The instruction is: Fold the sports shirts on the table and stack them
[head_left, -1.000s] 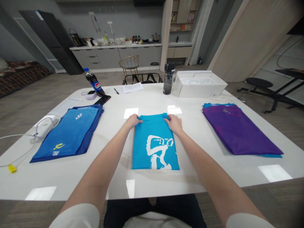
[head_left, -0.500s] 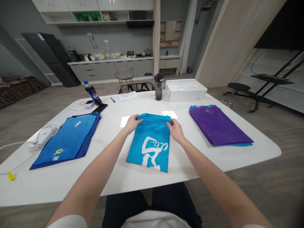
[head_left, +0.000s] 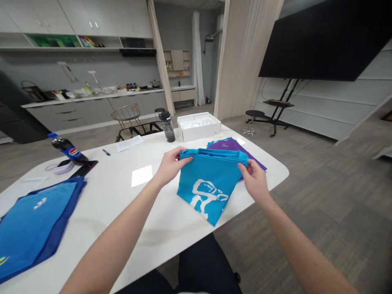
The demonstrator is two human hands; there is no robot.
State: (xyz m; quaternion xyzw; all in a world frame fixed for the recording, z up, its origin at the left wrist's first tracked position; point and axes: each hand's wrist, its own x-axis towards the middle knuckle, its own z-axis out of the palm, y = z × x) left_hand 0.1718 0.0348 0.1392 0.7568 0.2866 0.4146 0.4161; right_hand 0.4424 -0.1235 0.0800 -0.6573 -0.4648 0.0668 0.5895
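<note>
A folded turquoise T-shirt (head_left: 208,173) with white brush-style print hangs between my two hands, its folded edge at the top and its lower corner pointing down over the table's front. My left hand (head_left: 172,165) pinches the top left corner, thumb in front. At the top right corner, my right hand (head_left: 255,179) grips the cloth the same way. Behind it lies a folded purple shirt (head_left: 226,144) with turquoise cloth beneath, partly hidden by the raised one. Folded blue shirts (head_left: 36,220) lie stacked at the left, cut off by the frame edge.
On the white table (head_left: 116,212) stand an open white box (head_left: 200,131) and a dark drink bottle (head_left: 168,128). A tilted cola bottle (head_left: 69,151), a phone (head_left: 85,168), a pen (head_left: 106,152) and a paper sheet (head_left: 130,143) are at the left.
Both hands have lifted the turquoise T-shirt off the table and carried it right, towards the purple shirt. My view has turned to the right.
</note>
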